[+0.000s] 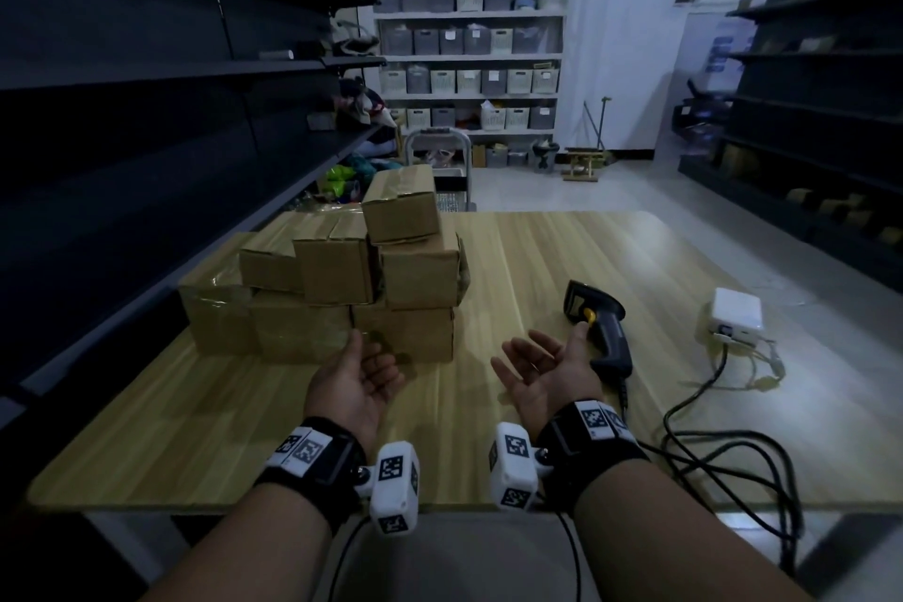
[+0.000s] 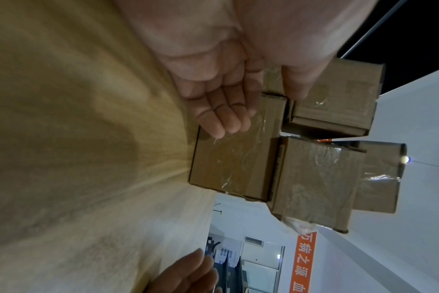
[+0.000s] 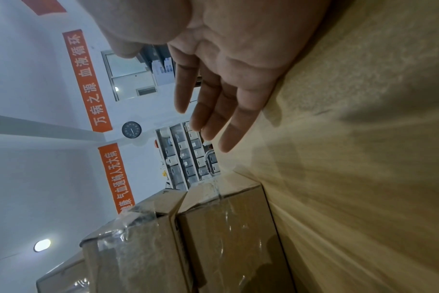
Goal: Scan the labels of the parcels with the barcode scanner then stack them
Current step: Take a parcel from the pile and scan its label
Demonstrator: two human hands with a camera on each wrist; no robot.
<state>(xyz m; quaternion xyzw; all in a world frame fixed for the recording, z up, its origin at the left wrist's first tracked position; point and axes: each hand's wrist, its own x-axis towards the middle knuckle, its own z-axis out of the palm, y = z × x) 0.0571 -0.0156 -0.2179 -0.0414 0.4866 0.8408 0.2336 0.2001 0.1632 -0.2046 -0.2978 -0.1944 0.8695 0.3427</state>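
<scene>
Head view: both hands are held palm-up just above the tabletop [image 1: 537,259], nothing gripped; the left hand [image 1: 359,384] is seen w/ fingers loosely curled, just short of the parcels [image 1: 342,279], and the right hand [image 1: 542,369] is spread and relaxed, its thumb side just beside the barcode scanner [image 1: 598,325], which lies on its side on the wood, cable trailing off toward the near right edge. Parcels are piled at the left-centre of the tabletop: a bottom row of taped brown cartons, more on top, and one perched highest and slightly askew. No labels can be made out on the faces shown, poss. turned away or lost in the dim light. In the left wrist view the fingertips [image 2: 221,132] appear to be at or nearly touching the taped face of the nearest carton [image 2: 232,164]; contact can't be confirmed. Handling, as judged: small corrugated boxes, prob. light and stiff enough to be lifted one-handed, but the clear tape over the faces looks glossy and may slip, so bare cardboard sides or opposite edges would be better gripped than taped faces. Top carton should be taken first, since pulling a lower one could topple the pile. Scanner is best taken by its pistol handle, index near the yellow trigger, w/ cable slack minded so it isn't dragged across boxes.
</scene>
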